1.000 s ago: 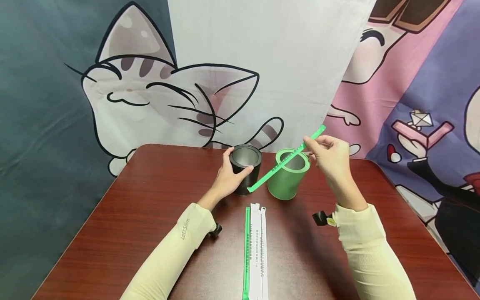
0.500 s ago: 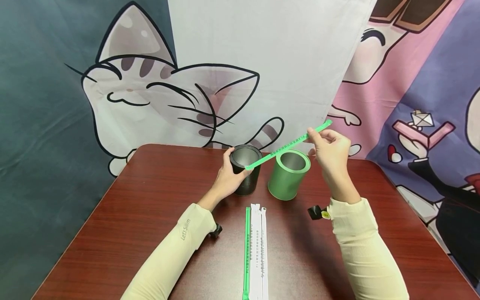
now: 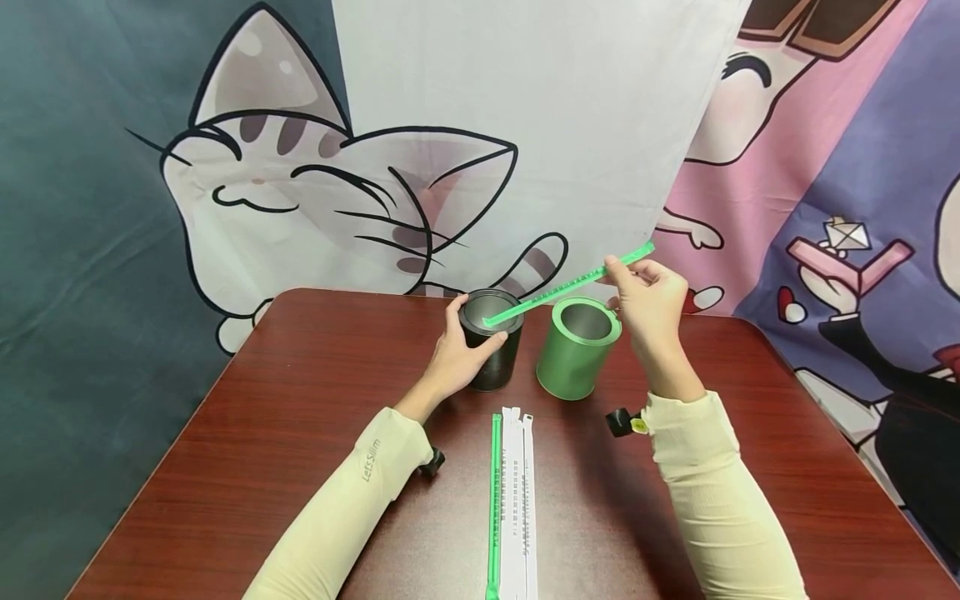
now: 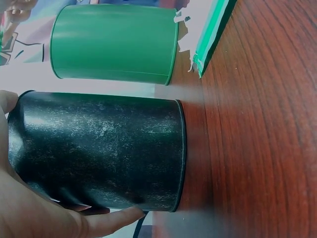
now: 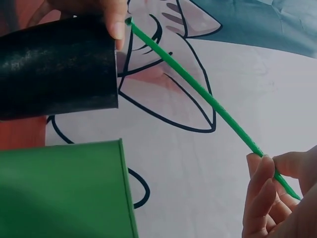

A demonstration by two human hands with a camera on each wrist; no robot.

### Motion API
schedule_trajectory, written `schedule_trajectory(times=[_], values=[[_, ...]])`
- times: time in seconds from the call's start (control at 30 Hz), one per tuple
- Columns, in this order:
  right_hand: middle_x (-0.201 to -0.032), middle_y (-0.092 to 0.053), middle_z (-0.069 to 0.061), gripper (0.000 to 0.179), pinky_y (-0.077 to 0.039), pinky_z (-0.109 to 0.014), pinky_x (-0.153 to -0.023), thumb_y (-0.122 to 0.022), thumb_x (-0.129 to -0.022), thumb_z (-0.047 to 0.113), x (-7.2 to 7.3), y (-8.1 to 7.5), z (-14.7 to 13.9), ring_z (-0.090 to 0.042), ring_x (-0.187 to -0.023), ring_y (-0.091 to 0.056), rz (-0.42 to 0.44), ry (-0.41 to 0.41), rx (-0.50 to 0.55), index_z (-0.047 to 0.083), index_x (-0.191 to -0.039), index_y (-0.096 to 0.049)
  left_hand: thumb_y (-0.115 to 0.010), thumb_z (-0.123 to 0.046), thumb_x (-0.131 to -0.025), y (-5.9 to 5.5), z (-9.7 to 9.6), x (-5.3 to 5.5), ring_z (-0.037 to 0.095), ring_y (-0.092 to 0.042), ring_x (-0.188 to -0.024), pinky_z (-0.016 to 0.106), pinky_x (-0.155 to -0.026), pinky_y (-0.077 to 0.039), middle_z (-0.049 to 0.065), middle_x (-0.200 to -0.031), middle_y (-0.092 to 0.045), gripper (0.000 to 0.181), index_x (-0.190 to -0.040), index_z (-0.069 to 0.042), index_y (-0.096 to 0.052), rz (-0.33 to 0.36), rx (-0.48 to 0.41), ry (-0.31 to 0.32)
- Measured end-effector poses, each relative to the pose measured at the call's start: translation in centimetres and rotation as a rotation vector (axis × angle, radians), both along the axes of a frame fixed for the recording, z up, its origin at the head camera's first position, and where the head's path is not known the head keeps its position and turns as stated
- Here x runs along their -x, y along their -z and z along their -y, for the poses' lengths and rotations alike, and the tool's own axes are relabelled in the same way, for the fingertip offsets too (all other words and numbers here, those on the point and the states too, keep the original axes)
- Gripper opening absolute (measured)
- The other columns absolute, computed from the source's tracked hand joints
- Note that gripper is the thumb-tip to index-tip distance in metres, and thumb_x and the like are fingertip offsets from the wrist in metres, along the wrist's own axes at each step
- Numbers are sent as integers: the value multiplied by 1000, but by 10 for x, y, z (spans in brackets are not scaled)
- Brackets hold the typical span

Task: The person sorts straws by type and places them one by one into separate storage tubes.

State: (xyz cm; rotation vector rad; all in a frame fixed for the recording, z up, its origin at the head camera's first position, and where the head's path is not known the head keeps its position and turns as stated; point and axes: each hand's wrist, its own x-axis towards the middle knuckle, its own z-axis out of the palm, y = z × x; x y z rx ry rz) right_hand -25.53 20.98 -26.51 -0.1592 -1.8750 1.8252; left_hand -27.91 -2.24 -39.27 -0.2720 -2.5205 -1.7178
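My left hand [image 3: 452,360] grips a black can [image 3: 497,368] that stands on the table, thumb on the near side and fingers round the far left of its rim. In the left wrist view the black can [image 4: 99,148] lies in the curl of the hand [image 4: 29,203]. Between right thumb and fingertips, my right hand [image 3: 654,304] pinches a long thin green printed packet [image 3: 558,292], like a wrapped straw, near its upper end. The packet slants down leftward, its low end over the black can's mouth. In the right wrist view this packet [image 5: 198,89] ends just outside the rim.
A green can [image 3: 566,367] stands upright right of the black one, its mouth open under the slanting packet. Nearer me lie several white packets [image 3: 513,508] side by side, with a green packet [image 3: 494,508] along their left. Behind the table [image 3: 300,400] hangs a printed cloth [image 3: 600,125].
My right hand has moved left, and the green packet's low end has swung up and left from beside the black can to over its mouth. My left hand keeps its hold.
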Motion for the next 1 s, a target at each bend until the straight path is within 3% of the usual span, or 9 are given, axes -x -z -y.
schedule_trajectory(times=[0.33, 0.63, 0.8, 1.0], values=[[-65, -68, 1, 24, -35, -21, -33, -75, -78, 22, 3, 9, 5, -14, -34, -52, 31, -12, -17, 1, -81, -63, -62, -65, -73, 0, 0, 0, 25, -47, -113, 47, -91, -37, 7, -125, -48, 89, -142, -35, -15, -1, 1, -1], [-66, -68, -3, 21, -42, -23, -38, -73, -80, 16, 0, 11, 17, -13, -36, -53, 59, -38, -46, -3, -85, -64, -63, -65, -72, -1, -2, 0, 25, -48, -112, 47, -90, -37, 7, -123, -50, 89, -142, -36, -16, -5, 8, -6], [-71, -68, -13, 19, -44, -26, -38, -71, -81, 12, 1, 15, 25, -14, -35, -53, 56, -61, -52, -5, -82, -63, -62, -65, -72, -1, -2, -1, 26, -47, -112, 47, -90, -38, 7, -123, -50, 88, -141, -37, -15, 0, 7, -7], [-73, -70, -8, 27, -40, -23, -35, -73, -79, 26, 14, 32, 23, -16, -38, -55, 94, -58, -87, 1, -84, -64, -62, -66, -72, 0, -1, -2, 26, -47, -113, 48, -90, -37, 7, -124, -49, 87, -140, -41, -15, 8, 17, -13]])
